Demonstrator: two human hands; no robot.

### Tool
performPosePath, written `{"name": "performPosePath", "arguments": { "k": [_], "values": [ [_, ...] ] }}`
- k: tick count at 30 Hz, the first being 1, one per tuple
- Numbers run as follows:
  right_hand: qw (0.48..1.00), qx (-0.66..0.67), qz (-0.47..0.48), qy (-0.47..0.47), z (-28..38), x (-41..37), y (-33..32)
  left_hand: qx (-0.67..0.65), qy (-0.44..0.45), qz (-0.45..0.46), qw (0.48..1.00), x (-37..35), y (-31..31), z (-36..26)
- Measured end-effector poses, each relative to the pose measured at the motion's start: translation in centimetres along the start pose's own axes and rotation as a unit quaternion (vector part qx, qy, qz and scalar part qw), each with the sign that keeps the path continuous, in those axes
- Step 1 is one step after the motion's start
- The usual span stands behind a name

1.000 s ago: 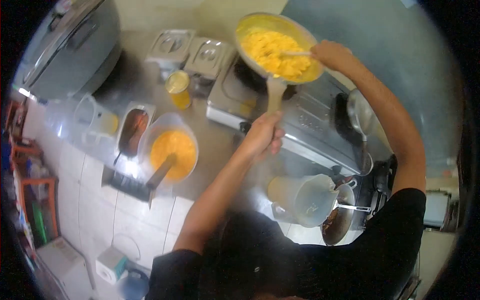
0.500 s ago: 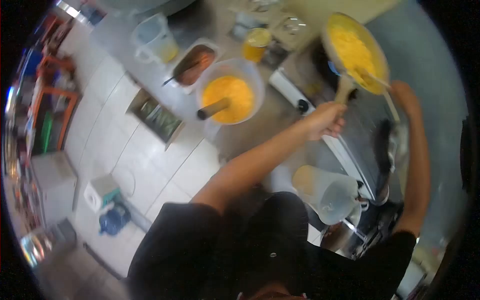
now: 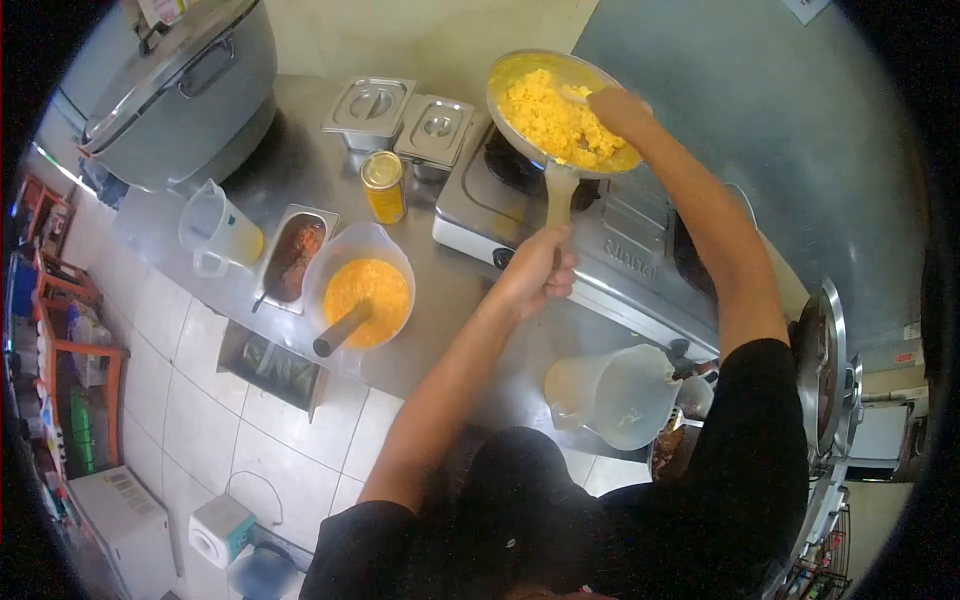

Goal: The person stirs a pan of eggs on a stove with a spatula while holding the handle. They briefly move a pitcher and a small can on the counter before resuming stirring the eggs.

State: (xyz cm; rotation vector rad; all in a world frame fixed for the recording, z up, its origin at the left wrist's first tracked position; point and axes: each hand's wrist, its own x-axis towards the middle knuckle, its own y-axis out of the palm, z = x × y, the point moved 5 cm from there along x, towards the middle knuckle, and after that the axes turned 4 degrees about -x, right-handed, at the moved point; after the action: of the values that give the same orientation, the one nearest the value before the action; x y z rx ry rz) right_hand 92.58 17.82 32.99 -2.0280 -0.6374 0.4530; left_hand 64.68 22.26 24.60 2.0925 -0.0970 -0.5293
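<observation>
My left hand (image 3: 538,272) is closed around the handle of a frying pan (image 3: 558,198), which rests over the left burner of the stove. Yellow scrambled egg (image 3: 550,115) lies heaped in the pan. Over the pan's right part, my right hand (image 3: 620,112) is closed on a light-coloured utensil (image 3: 573,95) whose end reaches the egg; most of it is hidden by the hand. To the left on the steel counter, a translucent jug (image 3: 385,240) holds orange-yellow liquid, with a dark-ended handle (image 3: 343,328) sticking out.
A metal tray of reddish food (image 3: 293,262), a yellow can (image 3: 384,187), two lidded steel containers (image 3: 368,105) and a measuring jug (image 3: 215,230) stand left of the stove (image 3: 600,262). A large pot (image 3: 205,105) is at the back left. Another translucent jug (image 3: 630,397) lies near my body.
The camera view has shifted, so the pan and counter appear farther left. My left hand still grips the pan handle. My right hand has moved from the pan's edge to over the egg.
</observation>
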Motion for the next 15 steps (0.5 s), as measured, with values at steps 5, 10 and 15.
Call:
{"name": "performPosePath", "arguments": {
  "k": [5, 10, 15],
  "values": [
    [0.996, 0.062, 0.056, 0.038, -0.1, -6.3, -5.3, -0.025, -0.001, -0.015, 1.000, -0.4, 0.1, 0.3],
    [0.996, -0.023, 0.077, -0.033, 0.5, -8.6, -4.1, -0.024, -0.010, -0.015, 1.000, -0.5, -0.1, 0.2],
    [0.998, -0.001, 0.055, -0.004, -1.5, -3.6, -2.9, -0.016, -0.010, -0.020, 1.000, -0.2, 0.1, 0.6]
  ]
}}
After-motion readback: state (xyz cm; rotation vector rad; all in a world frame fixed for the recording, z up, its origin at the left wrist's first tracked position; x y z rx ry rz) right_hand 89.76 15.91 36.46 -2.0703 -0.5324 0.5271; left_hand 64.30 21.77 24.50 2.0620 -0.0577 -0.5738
